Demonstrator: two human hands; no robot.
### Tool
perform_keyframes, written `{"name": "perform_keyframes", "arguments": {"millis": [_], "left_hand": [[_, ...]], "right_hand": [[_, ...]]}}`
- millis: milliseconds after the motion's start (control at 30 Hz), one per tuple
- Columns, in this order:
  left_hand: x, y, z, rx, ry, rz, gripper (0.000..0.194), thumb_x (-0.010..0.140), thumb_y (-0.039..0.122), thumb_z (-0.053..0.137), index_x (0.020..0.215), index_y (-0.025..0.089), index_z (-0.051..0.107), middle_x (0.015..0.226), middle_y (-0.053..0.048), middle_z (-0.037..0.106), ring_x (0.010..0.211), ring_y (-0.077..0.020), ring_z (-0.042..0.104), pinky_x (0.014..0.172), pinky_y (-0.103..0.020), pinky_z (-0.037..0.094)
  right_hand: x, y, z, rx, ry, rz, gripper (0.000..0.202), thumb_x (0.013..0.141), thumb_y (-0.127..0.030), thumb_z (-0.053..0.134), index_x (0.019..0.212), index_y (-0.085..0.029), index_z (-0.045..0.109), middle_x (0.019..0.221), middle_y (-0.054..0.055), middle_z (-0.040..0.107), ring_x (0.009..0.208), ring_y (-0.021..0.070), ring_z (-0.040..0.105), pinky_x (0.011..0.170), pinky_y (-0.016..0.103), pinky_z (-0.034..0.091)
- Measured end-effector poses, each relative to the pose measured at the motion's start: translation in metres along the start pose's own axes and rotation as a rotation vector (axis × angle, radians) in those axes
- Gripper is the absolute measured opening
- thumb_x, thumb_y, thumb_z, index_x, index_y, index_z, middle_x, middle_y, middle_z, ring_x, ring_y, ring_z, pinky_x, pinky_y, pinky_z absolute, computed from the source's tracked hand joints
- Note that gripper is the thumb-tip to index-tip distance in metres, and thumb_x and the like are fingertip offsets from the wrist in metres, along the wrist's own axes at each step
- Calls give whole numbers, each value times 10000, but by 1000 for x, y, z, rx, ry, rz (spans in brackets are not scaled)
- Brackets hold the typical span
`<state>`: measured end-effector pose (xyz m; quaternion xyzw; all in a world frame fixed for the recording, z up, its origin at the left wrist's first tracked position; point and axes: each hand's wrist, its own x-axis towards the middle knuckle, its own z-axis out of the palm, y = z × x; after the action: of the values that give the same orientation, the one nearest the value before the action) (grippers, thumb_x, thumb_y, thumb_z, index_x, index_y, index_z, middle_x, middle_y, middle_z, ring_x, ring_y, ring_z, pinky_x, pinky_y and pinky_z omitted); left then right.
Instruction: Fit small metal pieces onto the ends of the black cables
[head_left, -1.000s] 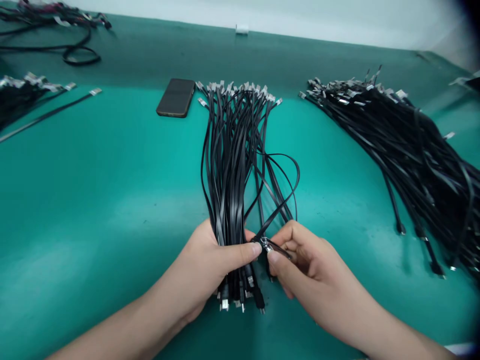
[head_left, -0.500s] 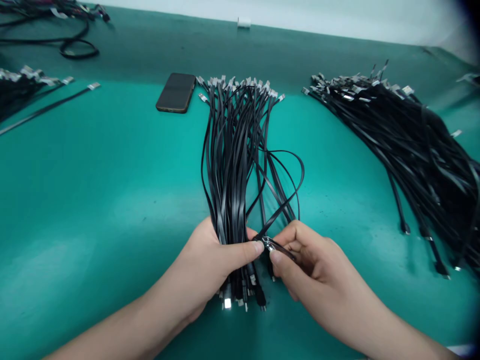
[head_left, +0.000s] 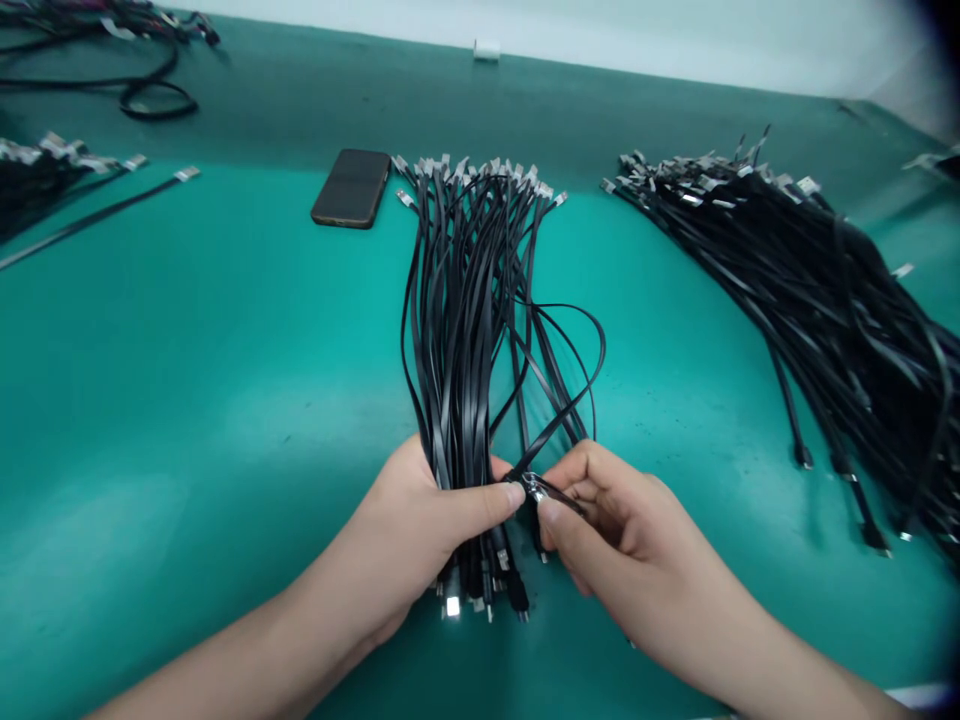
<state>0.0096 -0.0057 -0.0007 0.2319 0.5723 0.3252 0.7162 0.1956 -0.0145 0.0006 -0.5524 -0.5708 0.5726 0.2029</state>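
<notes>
A thick bundle of flat black USB cables lies lengthwise in front of me, its silver plugs fanned out at the far end. My left hand is closed around the near end, thumb across the top, with connectors sticking out below. Beside that thumb, my right hand pinches a cable with a small silver connector between thumb and fingers. One looped cable arches out to the right of the bundle and runs down to the fingertips. Exactly how the right fingers grip it is partly hidden.
A dark phone lies left of the bundle's far end. A large pile of black cables spreads on the right. More cables lie at the left edge, with another tangle behind. A small white cylinder sits at the back.
Both hands keep nearly the same hold at the near end of the bundle. The view shifts very slightly; no cable has visibly been let go.
</notes>
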Motion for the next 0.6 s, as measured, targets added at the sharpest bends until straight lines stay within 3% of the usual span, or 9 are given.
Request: {"name": "perform_keyframes", "arguments": {"millis": [400,600], "left_hand": [[0,0,1,0,28,-15,269,666,240,884,824,184,674,638,50,661,592,-118,618,513,-204,449],[-1,2,1,16,19,6,246,675,231,871,806,179,668,625,55,643,587,-108,600,512,-198,437]], "right_hand": [[-2,2,1,-27,-12,-5,221,1018,-393,500,858,-242,522,602,-55,490,471,108,362,420,265,215],[-2,3,0,-62,-10,-26,236,1026,-393,491,849,-242,529,642,-33,544,508,116,375,449,274,243]]}}
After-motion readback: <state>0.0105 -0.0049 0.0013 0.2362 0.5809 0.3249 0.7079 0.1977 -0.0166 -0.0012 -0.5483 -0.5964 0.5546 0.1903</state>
